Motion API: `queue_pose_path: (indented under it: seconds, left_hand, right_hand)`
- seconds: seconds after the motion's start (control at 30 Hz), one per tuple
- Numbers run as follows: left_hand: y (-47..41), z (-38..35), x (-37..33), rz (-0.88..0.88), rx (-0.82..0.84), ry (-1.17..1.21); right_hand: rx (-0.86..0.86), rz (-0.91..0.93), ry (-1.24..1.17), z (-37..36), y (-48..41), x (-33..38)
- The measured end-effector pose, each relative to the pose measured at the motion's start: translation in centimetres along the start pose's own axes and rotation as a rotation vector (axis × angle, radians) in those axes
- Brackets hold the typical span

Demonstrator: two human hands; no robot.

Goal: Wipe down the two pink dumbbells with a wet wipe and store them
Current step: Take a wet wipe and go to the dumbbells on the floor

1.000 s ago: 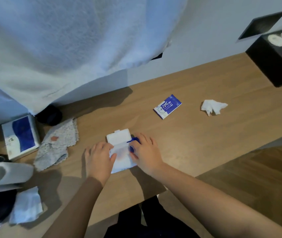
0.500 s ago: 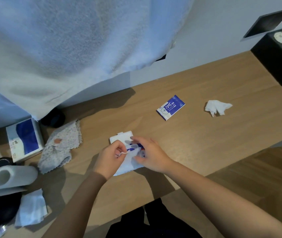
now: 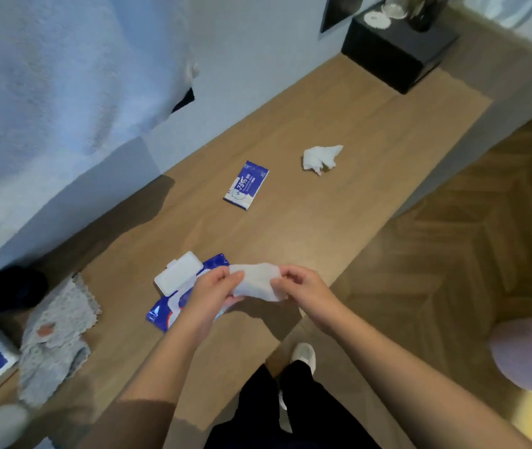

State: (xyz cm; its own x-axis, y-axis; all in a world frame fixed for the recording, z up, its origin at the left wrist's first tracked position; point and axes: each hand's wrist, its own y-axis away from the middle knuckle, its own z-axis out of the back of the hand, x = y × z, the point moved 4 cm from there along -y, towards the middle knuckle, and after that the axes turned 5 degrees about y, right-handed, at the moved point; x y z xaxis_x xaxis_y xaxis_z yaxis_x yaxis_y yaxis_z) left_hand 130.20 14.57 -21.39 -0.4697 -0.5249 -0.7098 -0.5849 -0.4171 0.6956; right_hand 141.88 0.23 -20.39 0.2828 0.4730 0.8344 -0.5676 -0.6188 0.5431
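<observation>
Wipe (image 3: 256, 281) ends pinched in left hand (image 3: 211, 294) and right hand (image 3: 305, 288), we are spreading it open for cleaning. We are leaving the pack (image 3: 160, 314) open just beneath, probably for another.

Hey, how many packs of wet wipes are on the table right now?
2. The large pack, lid flipped open, lies beneath the left hand; the small blue pack lies farther back, apart from it. Others may sit outside the frame at left.
</observation>
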Motion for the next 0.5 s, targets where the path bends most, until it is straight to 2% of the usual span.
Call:
queue_pose_path:
  seconds: [0.13, 0.3, 0.5]
  left_hand:
    - [0.7, -5.5, -0.6, -0.134, 0.054, -0.248]
    - [2.6, -12.7, -0.2, -0.276, 0.15, -0.501]
    - [7.1, -20.7, 4.0, -0.43, 0.255, -0.661]
  right_hand:
    - [-0.159, -0.129, -0.177, 2.6, 3.4, -1.6]
    - [-0.56, -0.061, -0.087, 6.9, 8.6, -3.2]
    - [-0.853, -0.031, -0.096, 10.7, 16.7, -7.2]
